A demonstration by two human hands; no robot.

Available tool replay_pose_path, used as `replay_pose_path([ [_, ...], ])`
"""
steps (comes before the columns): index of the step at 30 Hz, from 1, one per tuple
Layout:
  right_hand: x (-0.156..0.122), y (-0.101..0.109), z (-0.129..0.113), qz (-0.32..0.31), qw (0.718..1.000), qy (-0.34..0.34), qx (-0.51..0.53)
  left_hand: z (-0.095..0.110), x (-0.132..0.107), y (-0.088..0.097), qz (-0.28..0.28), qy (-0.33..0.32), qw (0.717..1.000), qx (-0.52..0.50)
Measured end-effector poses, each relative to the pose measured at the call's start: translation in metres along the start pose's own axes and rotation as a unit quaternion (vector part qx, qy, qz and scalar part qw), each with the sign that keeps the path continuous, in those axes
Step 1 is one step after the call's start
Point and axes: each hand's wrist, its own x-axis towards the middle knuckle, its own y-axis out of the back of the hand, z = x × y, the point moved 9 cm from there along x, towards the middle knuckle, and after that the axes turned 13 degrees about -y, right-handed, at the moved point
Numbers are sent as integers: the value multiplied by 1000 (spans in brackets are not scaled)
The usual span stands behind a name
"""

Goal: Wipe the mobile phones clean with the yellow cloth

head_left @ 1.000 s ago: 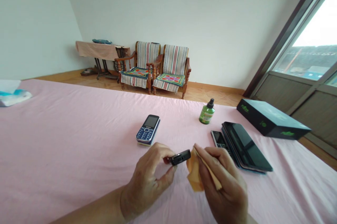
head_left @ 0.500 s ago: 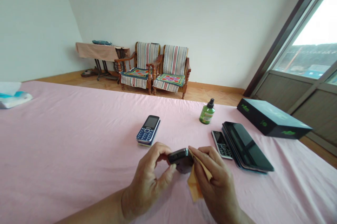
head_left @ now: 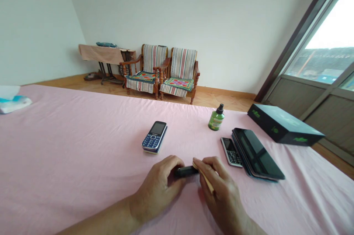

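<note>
Head view: left hand [head_left: 157, 185] grips one black device [head_left: 186, 171], right hand [head_left: 222, 189] one cloth [head_left: 208, 183].

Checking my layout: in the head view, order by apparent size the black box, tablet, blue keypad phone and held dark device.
1. Black box
2. Tablet
3. Blue keypad phone
Unranked: dark device, partly hidden by the left hand.

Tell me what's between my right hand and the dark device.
The head view shows a yellow cloth there, pinched by the right hand at the end of the dark device.
</note>
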Motion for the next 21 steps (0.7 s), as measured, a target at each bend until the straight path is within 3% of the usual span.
replay_pose_path([
  [9,5,2,14,-7,1000,-23,-6,14,-5,17,32,-105,992,64],
  [15,14,27,30,77,994,-53,-48,9,-4,21,44,-108,991,71],
  [21,15,17,41,35,994,-87,-51,11,-2,20,45,-108,990,76],
])
